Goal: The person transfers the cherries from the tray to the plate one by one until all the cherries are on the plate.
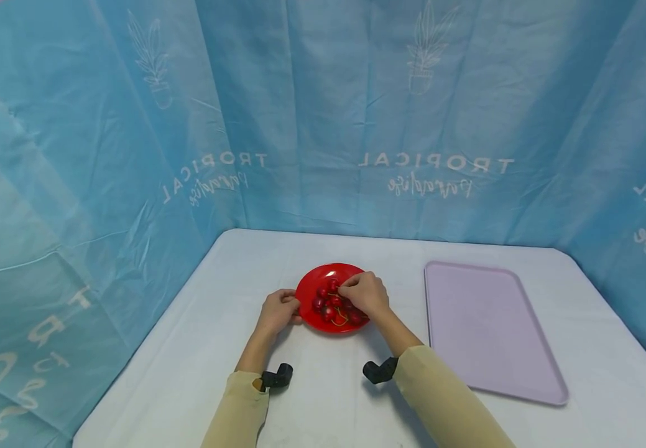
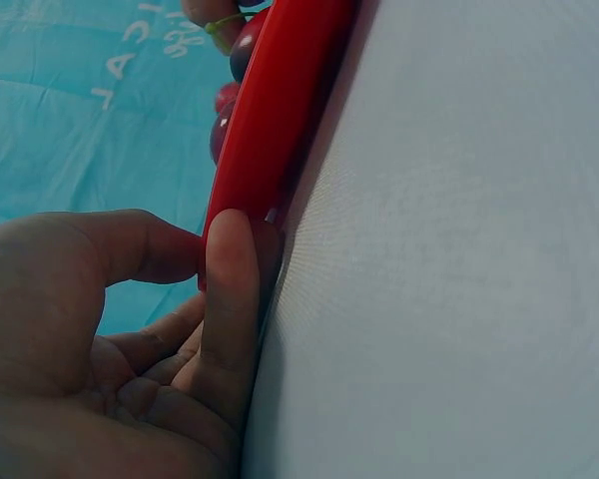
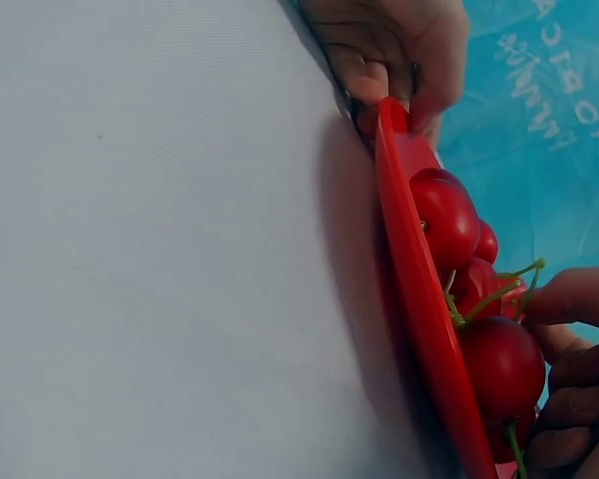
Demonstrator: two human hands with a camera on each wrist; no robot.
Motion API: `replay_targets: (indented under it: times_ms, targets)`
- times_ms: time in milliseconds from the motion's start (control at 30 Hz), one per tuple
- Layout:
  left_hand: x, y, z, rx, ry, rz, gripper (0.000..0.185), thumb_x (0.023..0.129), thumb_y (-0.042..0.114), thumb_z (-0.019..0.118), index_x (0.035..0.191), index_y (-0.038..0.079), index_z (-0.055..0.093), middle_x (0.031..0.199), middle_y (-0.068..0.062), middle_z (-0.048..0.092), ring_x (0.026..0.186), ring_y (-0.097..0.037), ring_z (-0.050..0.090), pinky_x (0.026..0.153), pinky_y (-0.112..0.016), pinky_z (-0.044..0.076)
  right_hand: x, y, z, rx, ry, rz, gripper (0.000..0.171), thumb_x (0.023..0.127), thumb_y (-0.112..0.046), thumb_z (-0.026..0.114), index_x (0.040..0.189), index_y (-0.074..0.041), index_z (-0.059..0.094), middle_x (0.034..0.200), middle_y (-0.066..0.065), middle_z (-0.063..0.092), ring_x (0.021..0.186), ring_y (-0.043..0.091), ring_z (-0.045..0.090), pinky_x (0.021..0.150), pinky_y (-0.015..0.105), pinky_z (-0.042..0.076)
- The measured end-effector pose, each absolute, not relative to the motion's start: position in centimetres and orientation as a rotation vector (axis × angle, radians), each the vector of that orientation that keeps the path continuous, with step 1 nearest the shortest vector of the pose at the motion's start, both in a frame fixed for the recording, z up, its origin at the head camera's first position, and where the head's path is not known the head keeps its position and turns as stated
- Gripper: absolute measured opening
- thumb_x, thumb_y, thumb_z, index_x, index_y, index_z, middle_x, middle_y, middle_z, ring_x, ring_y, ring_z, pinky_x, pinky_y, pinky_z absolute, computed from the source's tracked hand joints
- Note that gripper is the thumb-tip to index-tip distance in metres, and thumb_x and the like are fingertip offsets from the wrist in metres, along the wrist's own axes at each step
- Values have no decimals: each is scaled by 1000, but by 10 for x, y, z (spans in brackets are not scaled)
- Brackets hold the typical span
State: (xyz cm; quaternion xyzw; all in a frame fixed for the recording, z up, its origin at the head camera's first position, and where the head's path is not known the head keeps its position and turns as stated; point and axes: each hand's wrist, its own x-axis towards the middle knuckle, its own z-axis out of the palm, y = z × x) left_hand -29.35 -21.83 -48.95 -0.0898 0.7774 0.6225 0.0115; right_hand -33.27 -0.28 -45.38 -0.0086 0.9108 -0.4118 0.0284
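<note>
A red plate [image 1: 325, 277] heaped with stemmed cherries [image 1: 328, 308] sits near the middle of the white-covered table [image 1: 199, 348], left of a lilac tray [image 1: 490, 330] that lies well apart from it. The left hand [image 1: 278, 311] pinches the plate's left rim between thumb and curled fingers [image 2: 230, 289], while the right hand [image 1: 364, 294] rests over the cherries with fingertips drawn together, apparently on a green stem [image 3: 489, 297], though contact is partly hidden. Blue curtain [image 1: 323, 112] printed "TROPICAL" encloses the far and side edges.
</note>
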Motion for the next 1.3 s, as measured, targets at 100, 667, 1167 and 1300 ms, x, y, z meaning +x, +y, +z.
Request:
replay_targets:
  times_ms: [100, 667, 1167, 1300]
  targets:
    - [-293, -218, -489, -281, 2425, 1940, 38, 88, 9, 53, 125, -1, 55, 98, -12, 64, 58, -17, 64, 61, -28, 57, -333, -3, -454, -37, 2813, -1270, 14, 81, -28, 74, 84, -16, 76, 78, -4, 67, 87, 20, 58, 69, 37, 53]
    - [-292, -218, -488, -273, 2423, 1932, 38, 89, 10, 53, 126, -1, 55, 98, -13, 64, 60, -18, 64, 62, -28, 57, -328, 7, -455, -41, 2697, -1638, 19, 85, -27, 68, 96, -11, 73, 81, 1, 64, 81, 20, 55, 66, 30, 51]
    - [-292, -222, -481, -278, 2400, 1939, 46, 94, 21, 55, 136, 4, 46, 122, -17, 54, 74, -21, 65, 62, -31, 58, -300, 50, -454, -445, 2796, -1676, 24, 93, -25, 61, 115, -17, 64, 87, 2, 56, 78, 20, 52, 59, 29, 48]
    - [-288, -224, -479, -267, 2582, 1773, 48, 91, 17, 52, 136, 3, 43, 124, -18, 55, 73, -19, 64, 60, -31, 57, -288, 71, -452, -498, 2817, -1632, 19, 95, -24, 59, 113, -21, 65, 86, -1, 58, 73, 20, 54, 56, 30, 49]
